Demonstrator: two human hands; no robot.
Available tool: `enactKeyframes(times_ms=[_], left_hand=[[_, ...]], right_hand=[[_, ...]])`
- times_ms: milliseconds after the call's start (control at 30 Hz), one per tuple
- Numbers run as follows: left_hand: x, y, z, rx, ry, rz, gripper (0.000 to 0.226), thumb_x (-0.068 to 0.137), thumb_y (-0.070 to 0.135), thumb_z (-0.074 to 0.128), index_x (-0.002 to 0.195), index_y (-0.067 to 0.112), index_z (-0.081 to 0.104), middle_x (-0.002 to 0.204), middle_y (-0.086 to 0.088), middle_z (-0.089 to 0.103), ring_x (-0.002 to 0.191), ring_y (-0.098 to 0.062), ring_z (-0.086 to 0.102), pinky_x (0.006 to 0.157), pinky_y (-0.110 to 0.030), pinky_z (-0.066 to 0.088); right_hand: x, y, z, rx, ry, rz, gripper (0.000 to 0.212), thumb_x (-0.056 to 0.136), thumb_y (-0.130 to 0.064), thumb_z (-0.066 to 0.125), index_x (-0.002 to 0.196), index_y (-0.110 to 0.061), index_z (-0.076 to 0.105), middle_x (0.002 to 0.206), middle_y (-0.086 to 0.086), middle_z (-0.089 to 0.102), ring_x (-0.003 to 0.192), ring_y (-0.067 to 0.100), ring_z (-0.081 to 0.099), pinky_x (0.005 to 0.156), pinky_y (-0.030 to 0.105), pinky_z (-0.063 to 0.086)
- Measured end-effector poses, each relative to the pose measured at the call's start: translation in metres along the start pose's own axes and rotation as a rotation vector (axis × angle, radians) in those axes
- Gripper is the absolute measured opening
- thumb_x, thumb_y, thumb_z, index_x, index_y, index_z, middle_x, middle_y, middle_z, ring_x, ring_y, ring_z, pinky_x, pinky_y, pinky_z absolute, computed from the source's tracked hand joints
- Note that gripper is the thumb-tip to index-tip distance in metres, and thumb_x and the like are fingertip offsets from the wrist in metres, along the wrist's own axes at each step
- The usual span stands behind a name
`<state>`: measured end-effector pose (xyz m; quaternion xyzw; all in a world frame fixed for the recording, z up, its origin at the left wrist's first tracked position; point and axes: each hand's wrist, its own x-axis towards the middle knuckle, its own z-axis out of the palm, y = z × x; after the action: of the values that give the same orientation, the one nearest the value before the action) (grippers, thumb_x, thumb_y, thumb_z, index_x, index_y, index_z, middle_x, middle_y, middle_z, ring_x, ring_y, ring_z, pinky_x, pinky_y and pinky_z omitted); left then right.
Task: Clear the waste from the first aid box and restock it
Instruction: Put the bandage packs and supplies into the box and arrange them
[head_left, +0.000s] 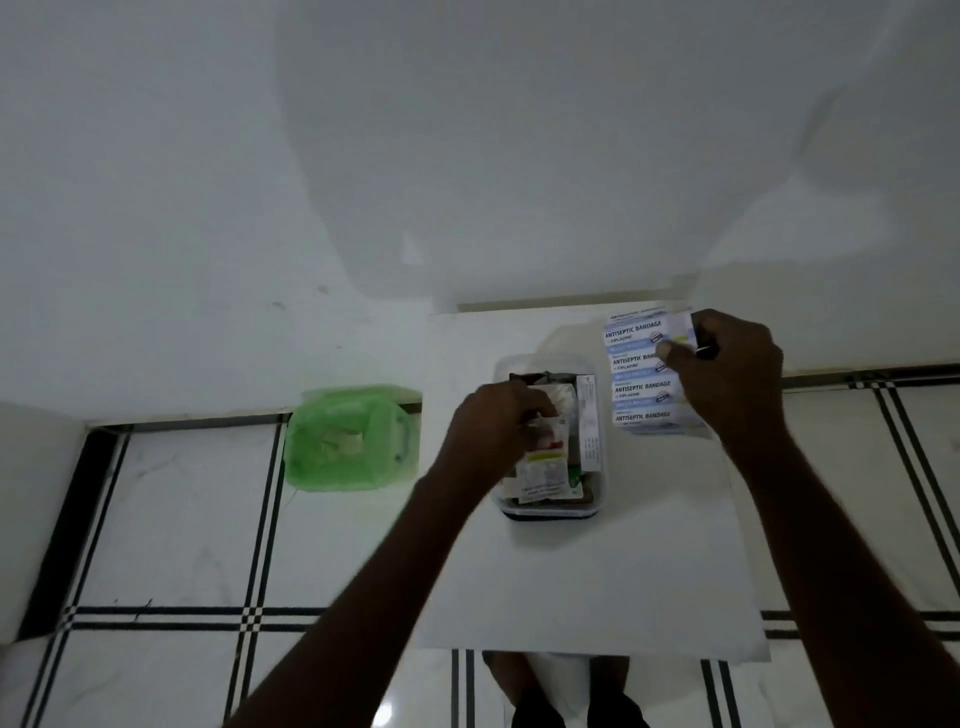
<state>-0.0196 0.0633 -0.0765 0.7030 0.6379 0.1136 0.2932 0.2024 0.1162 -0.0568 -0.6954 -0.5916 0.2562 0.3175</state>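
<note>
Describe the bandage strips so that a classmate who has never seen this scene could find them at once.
Start at the small white table against the wall. The clear plastic first aid box sits on it, and to its right the right hand holds white-and-blue strips. Only they read ANTISEPTIC BANDAGE in repeated rows.

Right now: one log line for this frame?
left hand: in first aid box, gripping packets | right hand: holding antiseptic bandage strips | green-lined bin: on floor
</note>
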Motion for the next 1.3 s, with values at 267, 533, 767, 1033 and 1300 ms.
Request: enactKeyframes(times_ms=[267,533,767,1033,1300], left_hand=[[-0.021,-0.026,0.008,-0.398,0.401,-0.133,0.014,0.093,0.016,0.06,0.099,0.019,0.072,0.087,0.001,0.074,0.076,-0.016,0.069,0.064,-0.034,0.058],[-0.033,-0.022,0.033,-0.139,0.357,-0.213,0.038,0.082,0.033,0.068,0.118,0.022,0.06,0.099,0.003,0.065,0.088,-0.018,0.061,0.073,-0.035,0.052],[-0.042,-0.01,0.046,-0.036,0.341,-0.302,0.071,0.083,0.039,0.068,0.145,0.021,0.037,0.125,-0.004,0.045,0.115,-0.022,0.048,0.075,-0.038,0.052],[-0.036,-0.028,0.043,-0.202,0.41,-0.377,0.039,0.093,0.032,0.057,0.131,0.02,0.056,0.107,0.0,0.07,0.094,-0.022,0.068,0.083,-0.039,0.054],[-0.023,-0.049,0.021,-0.333,0.194,-0.302,0.021,0.078,0.023,0.066,0.095,0.015,0.074,0.081,-0.003,0.075,0.067,-0.02,0.073,0.059,-0.043,0.062]], right_hand=[[-0.038,-0.019,0.031,0.438,-0.339,0.21,0.017,0.077,-0.01,0.077,0.094,-0.011,0.074,0.087,0.01,0.076,0.078,0.025,0.073,0.073,0.049,0.061],[-0.064,-0.009,0.083,-0.056,-0.212,-0.031,0.028,0.078,-0.023,0.074,0.101,-0.016,0.061,0.095,0.003,0.074,0.081,0.022,0.07,0.077,0.04,0.057],[-0.066,-0.008,0.087,-0.277,-0.177,-0.085,0.055,0.075,-0.032,0.078,0.119,-0.013,0.051,0.104,0.009,0.061,0.085,0.029,0.066,0.073,0.043,0.058],[-0.062,0.028,0.065,-0.207,0.082,0.12,0.013,0.089,-0.019,0.061,0.097,-0.011,0.067,0.088,0.012,0.072,0.078,0.031,0.068,0.06,0.023,0.041],[-0.057,0.072,0.092,-0.379,-0.502,0.228,0.006,0.075,-0.009,0.068,0.08,-0.005,0.069,0.083,0.018,0.073,0.081,0.036,0.071,0.071,0.038,0.058]])
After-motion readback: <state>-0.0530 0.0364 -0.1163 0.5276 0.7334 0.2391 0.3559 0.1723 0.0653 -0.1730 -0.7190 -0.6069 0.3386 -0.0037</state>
